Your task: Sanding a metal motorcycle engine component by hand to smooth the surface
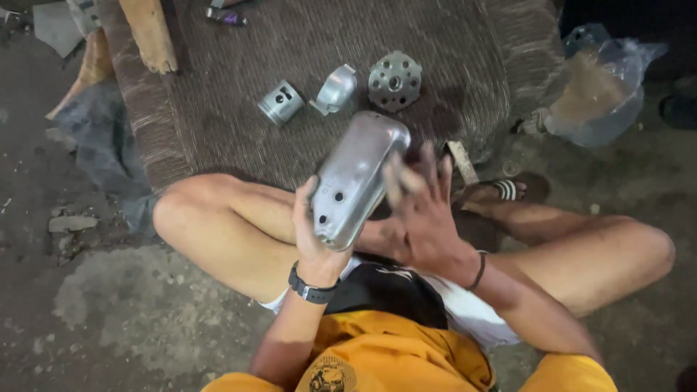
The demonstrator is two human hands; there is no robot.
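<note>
Dim scene lit from above, glare on metal cover, motion-blurred right hand, dark corners

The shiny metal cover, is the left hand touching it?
Touching. The head view shows the left hand wrapped around the lower end of the metal cover, thumb along its edge, holding it up above the legs.

Three parts lined up across the woven brown mat, a cover held up before them.

Left to right: silver metal piston, curved silver metal bracket, round drilled metal disc. Oblong silver metal cover sits between left hand and right hand, over the mat's near edge.
</note>
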